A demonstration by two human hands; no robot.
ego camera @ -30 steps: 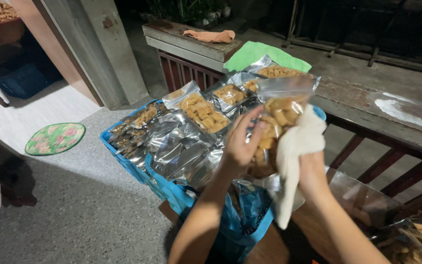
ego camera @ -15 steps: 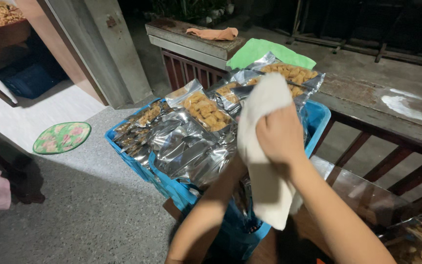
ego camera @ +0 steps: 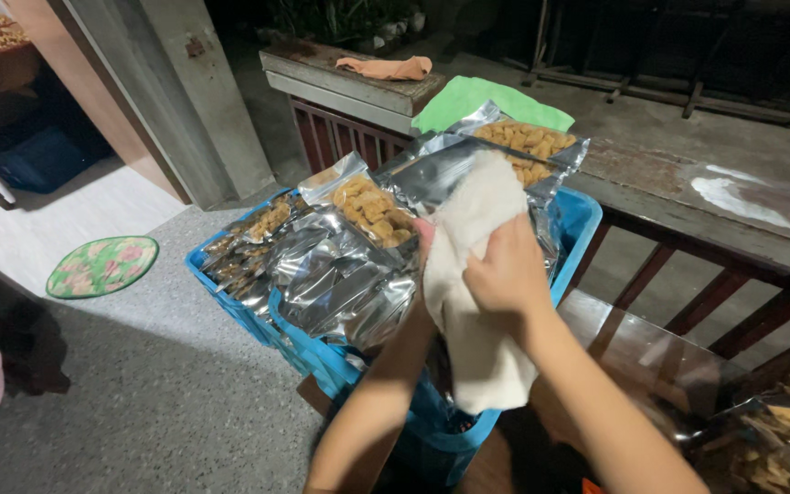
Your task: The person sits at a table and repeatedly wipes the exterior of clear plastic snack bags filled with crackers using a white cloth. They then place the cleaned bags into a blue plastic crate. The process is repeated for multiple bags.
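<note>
Head view: the right hand (ego camera: 505, 274) presses a white cloth (ego camera: 473, 293) against a silver foil snack pouch (ego camera: 496, 160) in the centre of the frame, fingers curled and pinching the cloth. The left hand (ego camera: 424, 240) is almost wholly hidden behind cloth and pouch; only fingertips show at the cloth's left edge, so I cannot tell its grip, though it seems to prop the pouch from behind. Wiping well, as I judge it, calls for keeping the pouch backed from behind and the cloth flat, since crinkled foil would slip or crease. More pouches with clear windows showing golden snacks fill the blue plastic crate (ego camera: 578, 224) beneath. At upper centre a green cloth (ego camera: 491, 101) and an orange rag (ego camera: 386, 67) lie on a worn wooden ledge (ego camera: 688, 197). A floral round mat (ego camera: 102, 265) rests on grey speckled floor (ego camera: 121, 393) at left; the surroundings are dark.
</note>
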